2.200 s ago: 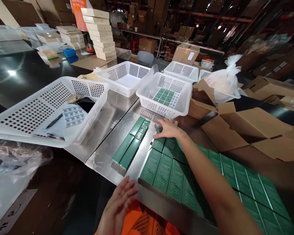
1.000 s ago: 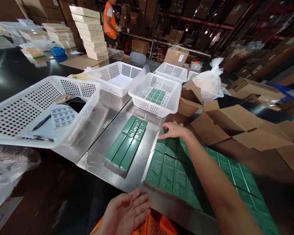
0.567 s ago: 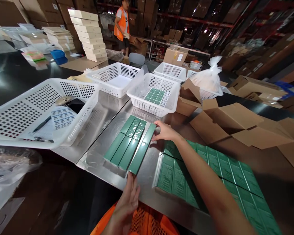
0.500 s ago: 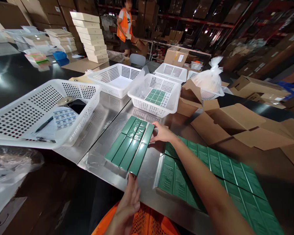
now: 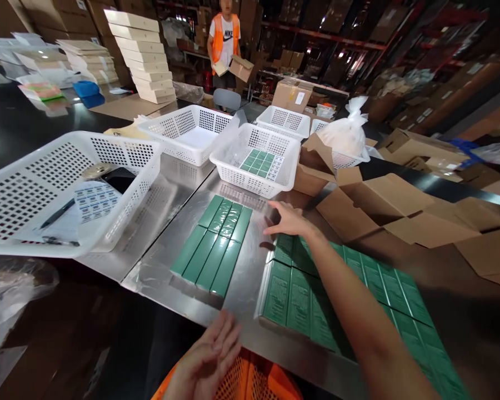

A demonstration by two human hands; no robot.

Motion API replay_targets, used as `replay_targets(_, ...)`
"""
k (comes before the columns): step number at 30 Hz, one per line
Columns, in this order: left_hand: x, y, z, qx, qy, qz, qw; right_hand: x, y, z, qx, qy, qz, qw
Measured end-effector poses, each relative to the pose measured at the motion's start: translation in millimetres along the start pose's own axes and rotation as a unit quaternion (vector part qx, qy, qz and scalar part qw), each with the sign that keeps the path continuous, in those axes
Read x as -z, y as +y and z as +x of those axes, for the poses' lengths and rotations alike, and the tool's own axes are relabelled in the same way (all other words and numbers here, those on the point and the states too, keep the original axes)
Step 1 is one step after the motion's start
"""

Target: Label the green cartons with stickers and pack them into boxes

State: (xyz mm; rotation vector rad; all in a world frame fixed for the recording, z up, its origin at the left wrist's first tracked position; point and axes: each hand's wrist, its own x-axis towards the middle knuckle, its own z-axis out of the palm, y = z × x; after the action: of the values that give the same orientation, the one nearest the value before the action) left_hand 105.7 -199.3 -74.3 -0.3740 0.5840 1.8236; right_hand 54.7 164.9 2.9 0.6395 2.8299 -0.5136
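Observation:
Several long green boxes lie side by side in a tight row on the steel tabletop. My right hand hovers flat and empty just right of that row, above the far end of a large block of green boxes. At the table's near edge my left hand is held out with fingers spread and nothing in it, a short way below the row's near end.
A white basket behind the row holds sheets of green labels. A big basket at left holds label sheets, pens and a phone. Open cardboard cartons lie at right. A person in an orange vest carries a box at the back.
Both hands pressed one more green box against the row's right side, then let go. My right hand drew back to the right and my left hand dropped toward me.

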Motion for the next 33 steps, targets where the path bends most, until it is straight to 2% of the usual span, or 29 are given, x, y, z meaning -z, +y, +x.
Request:
replay_targets(3, -17.8, 3.7, 4.0, 0.18, 0.017, -0.044, 0.983, 15.6, 24.2, -10.4, -0.045, -0.048, -0.035, 0.997)
replay_targets(4, -24.8, 2.6, 8.1, 0.213, 0.022, -0.059, 0.975, 17.5, 29.3, -13.6, -0.053, -0.066, -0.043, 0.995)
replay_targets(6, -36.5, -2.4, 17.7, 0.232, 0.032, -0.084, 0.969, 16.8, 34.0, -19.0, -0.057, -0.096, -0.053, 0.992)
replay_targets(8, -41.6, -9.1, 25.8, 0.209, 0.041, -0.095, 0.972, 13.3, 33.3, -22.3, -0.05, -0.107, -0.055, 0.991)
replay_targets(10, -38.7, -15.2, 29.2, 0.178, 0.021, -0.095, 0.979, 10.0, 30.0, -23.3, -0.037, -0.101, -0.048, 0.993)
replay_targets(13, -25.3, -20.1, 24.6, 0.108, -0.073, -0.078, 0.988, 6.3, 24.5, -20.5, -0.008, -0.076, -0.017, 0.997)
replay_targets(16, -13.3, -22.0, 16.8, -0.022, -0.158, -0.004, 0.987, -2.5, 16.8, -13.1, 0.024, -0.035, 0.03, 0.999)
replay_targets(18, -8.2, -25.5, 15.5, -0.092, -0.163, 0.07, 0.98, -13.4, 8.9, -6.4, 0.041, -0.01, 0.057, 0.997)
replay_targets(20, -3.5, -31.7, 18.6, -0.127, -0.148, 0.129, 0.972, -26.2, 0.0, 0.2, 0.055, 0.009, 0.075, 0.996)
replay_targets(25, 11.8, -43.8, 30.0, -0.125, -0.151, 0.216, 0.957, -46.3, -12.3, 6.3, 0.077, 0.037, 0.096, 0.992)
replay_targets(29, 23.1, -41.1, 30.0, -0.124, -0.168, 0.263, 0.942, -47.7, -12.8, 2.0, 0.085, 0.034, 0.099, 0.991)
replay_targets(33, 26.2, -34.4, 29.3, -0.111, -0.171, 0.293, 0.934, -48.6, -17.4, 1.6, 0.091, 0.015, 0.101, 0.991)
